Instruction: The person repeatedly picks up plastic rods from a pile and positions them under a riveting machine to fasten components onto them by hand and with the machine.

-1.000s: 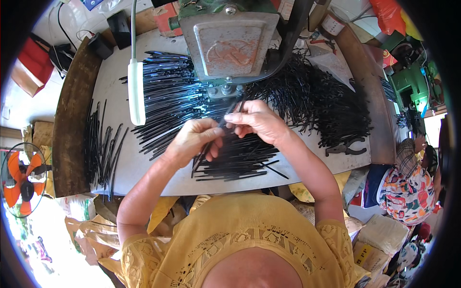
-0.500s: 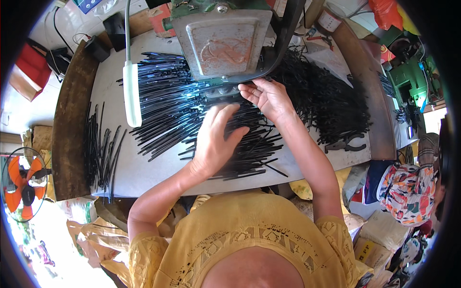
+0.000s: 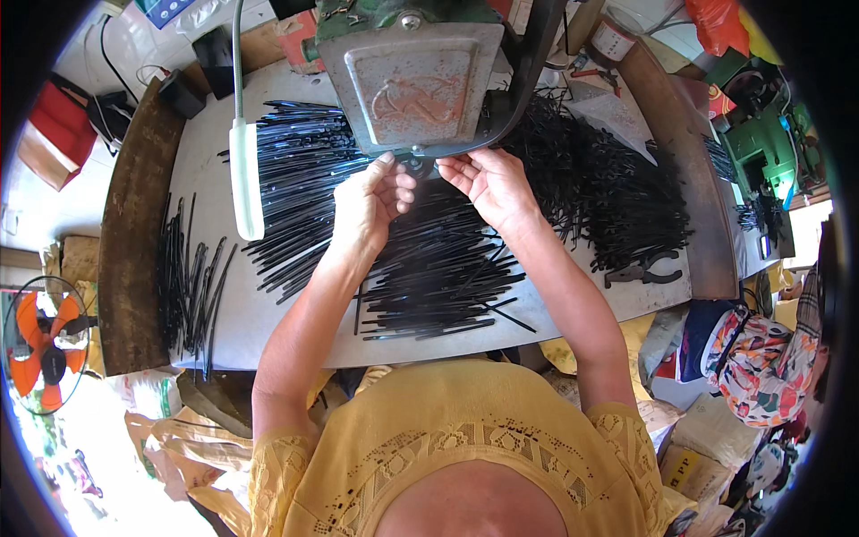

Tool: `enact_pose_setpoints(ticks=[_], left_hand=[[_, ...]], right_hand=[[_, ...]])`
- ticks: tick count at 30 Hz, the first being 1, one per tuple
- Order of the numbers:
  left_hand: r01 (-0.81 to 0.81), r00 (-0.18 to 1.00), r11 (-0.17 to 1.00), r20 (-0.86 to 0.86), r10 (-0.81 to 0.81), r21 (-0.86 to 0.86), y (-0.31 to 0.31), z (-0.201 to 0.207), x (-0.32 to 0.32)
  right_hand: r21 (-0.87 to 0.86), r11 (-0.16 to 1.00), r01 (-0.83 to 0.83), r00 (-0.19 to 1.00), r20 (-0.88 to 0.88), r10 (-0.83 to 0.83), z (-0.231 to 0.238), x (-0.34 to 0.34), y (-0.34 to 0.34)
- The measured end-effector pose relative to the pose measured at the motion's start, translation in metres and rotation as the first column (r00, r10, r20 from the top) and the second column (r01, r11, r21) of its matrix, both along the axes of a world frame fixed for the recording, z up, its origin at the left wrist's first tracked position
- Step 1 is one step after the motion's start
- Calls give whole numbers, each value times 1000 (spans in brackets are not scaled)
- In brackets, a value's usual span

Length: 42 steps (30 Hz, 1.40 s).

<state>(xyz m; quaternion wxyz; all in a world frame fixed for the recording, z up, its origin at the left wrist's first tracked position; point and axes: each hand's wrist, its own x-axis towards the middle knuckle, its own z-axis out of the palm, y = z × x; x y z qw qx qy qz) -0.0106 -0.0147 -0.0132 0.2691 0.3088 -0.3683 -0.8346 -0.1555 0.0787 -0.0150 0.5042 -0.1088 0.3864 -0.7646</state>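
Note:
Both my hands are raised to the lower edge of a green and grey machine head (image 3: 420,85). My left hand (image 3: 369,201) has its fingers curled and the thumb pressed up at the left of the small metal work point (image 3: 414,166). Just right of that point, my right hand (image 3: 494,190) pinches with thumb and forefinger. Whatever the fingertips hold is too small and too shaded to name. Thin black strips (image 3: 438,268) lie in a dense pile below and between my hands, and another bundle of black strips (image 3: 295,179) fans out to the left.
A white lamp tube (image 3: 246,179) hangs left of the machine. More black pieces (image 3: 626,197) are heaped at the right, with pliers (image 3: 646,268) near the table's front edge. Raised brown boards (image 3: 134,242) border the table. An orange fan (image 3: 46,347) stands at far left.
My left hand has moved up from over the strip pile to the machine's lower edge, its fingers now curled. The right hand has stayed almost in place, shifting slightly left.

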Motion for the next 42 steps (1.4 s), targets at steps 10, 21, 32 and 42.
enact_pose_setpoints(ticks=[10,21,32,42], left_hand=[[-57,998,998,-17,57,32,5,1,2],[-64,998,997,-5,64,42,9,3,2],[-79,997,997,25,78,13,11,4,2],[-47,999,999,9,47,11,11,-3,1]], right_hand=[[22,998,65,996,57,-67,6,13,9],[17,994,110,993,41,-110,5,13,7],[24,994,111,993,28,-112,5,15,3],[-73,997,18,996,83,-12,-2,8,10]])
